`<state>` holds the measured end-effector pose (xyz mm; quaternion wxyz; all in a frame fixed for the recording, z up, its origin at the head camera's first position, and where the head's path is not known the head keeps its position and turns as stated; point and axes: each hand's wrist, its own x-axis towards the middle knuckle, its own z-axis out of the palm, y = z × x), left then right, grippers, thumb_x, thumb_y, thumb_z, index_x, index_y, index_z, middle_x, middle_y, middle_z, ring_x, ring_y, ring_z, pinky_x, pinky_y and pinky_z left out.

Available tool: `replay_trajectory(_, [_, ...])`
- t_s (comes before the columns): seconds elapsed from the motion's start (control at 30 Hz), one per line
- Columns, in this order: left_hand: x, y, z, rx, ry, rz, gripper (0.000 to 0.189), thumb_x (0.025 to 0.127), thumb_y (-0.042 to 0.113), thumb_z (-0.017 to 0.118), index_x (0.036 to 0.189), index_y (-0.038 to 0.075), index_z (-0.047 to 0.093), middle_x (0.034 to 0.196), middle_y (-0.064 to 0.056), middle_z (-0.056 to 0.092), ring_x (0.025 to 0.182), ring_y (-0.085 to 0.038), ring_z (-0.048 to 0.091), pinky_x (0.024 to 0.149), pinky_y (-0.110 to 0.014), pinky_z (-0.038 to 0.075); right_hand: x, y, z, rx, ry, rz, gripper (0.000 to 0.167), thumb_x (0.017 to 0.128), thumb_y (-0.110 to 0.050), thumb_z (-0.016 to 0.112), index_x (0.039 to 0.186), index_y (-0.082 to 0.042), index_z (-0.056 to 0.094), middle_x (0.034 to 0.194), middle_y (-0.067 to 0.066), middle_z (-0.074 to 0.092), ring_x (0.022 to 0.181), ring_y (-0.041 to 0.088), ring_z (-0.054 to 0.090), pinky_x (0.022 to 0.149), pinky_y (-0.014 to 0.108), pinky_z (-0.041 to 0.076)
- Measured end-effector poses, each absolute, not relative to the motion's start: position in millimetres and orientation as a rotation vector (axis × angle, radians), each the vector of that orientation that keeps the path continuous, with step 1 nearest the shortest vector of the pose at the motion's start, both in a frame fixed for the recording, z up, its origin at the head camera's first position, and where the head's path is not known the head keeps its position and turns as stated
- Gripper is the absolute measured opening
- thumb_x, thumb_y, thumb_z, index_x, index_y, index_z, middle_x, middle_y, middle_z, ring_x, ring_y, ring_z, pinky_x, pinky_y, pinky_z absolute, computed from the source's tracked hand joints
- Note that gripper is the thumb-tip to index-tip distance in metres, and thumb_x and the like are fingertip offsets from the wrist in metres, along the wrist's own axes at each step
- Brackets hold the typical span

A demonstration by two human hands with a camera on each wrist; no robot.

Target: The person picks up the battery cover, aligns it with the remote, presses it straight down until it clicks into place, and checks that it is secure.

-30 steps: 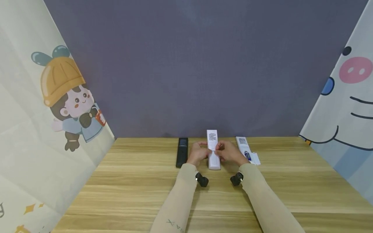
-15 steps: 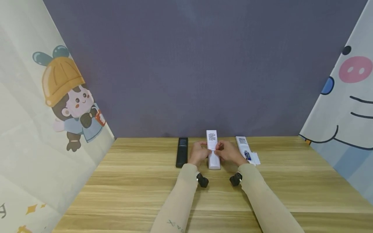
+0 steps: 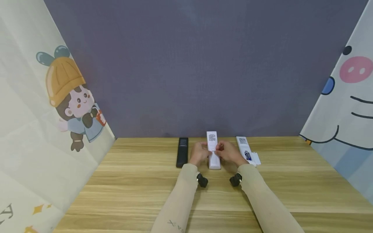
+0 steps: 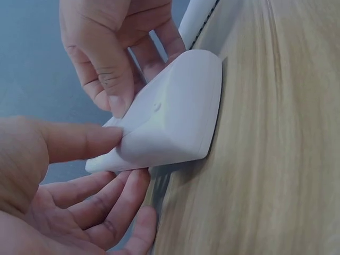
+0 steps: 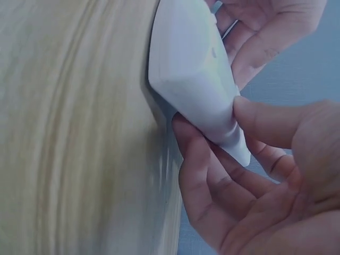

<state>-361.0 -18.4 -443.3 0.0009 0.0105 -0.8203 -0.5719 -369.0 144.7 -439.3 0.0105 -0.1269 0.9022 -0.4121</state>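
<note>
A white remote control (image 3: 214, 162) is face down in the middle, its printed label toward the back and its near end at the table. My left hand (image 3: 198, 152) grips its left side, the thumb pressing on the back and the fingers along the underside. From the other side my right hand (image 3: 229, 152) holds it the same way. In the left wrist view both thumbs meet near a seam across the remote's back (image 4: 175, 106), beside a small raised bump. The right wrist view shows fingertips (image 5: 183, 127) under the remote's edge.
To the left lies a black remote control (image 3: 182, 152). On the right, a second white remote control (image 3: 242, 144) lies with batteries (image 3: 247, 156) exposed and a white battery cover (image 3: 256, 158) beside it. A grey panel (image 3: 186, 64) stands behind the wooden table (image 3: 131, 194).
The far end of the held white remote control has dipped slightly. Both hands stay on it with their thumbs in almost the same place.
</note>
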Motion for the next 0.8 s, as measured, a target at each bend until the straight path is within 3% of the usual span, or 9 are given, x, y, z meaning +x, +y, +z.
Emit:
replay_trajectory(0.33, [-362.4, -21.5, -440.7, -0.062, -2.738, -1.696, 0.065, 0.079, -0.007, 0.079, 0.14, 0.001, 0.059, 0.111, -0.014, 0.076, 0.098, -0.021, 0.072, 0.087, -0.031, 0.057, -369.3, 143.5, -440.8, -0.407, 2.831, -1.3, 0.01, 0.092, -0.003, 0.069, 0.092, -0.002, 0.059, 0.087, 0.015, 0.072, 0.068, 0.02, 0.066, 0.058, 0.026, 0.049])
replay_trajectory(0.57, [-362.2, -21.2, -443.9, -0.084, -2.758, -1.667, 0.061, 0.08, -0.006, 0.078, 0.137, -0.001, 0.06, 0.109, -0.015, 0.076, 0.097, -0.021, 0.071, 0.085, -0.03, 0.057, -370.8, 145.6, -445.0, -0.422, 2.873, -1.238, 0.011, 0.091, -0.005, 0.071, 0.09, -0.004, 0.06, 0.085, 0.011, 0.071, 0.071, 0.016, 0.061, 0.061, 0.027, 0.048])
replay_trajectory(0.8, [-360.2, -21.7, -444.7, -0.102, -2.735, -1.68, 0.054, 0.08, -0.007, 0.078, 0.131, -0.003, 0.064, 0.109, -0.017, 0.076, 0.097, -0.021, 0.071, 0.084, -0.029, 0.057, -373.1, 147.2, -445.7, -0.438, 2.835, -1.182, 0.014, 0.09, -0.006, 0.073, 0.096, -0.004, 0.06, 0.097, 0.015, 0.072, 0.078, 0.018, 0.064, 0.066, 0.028, 0.051])
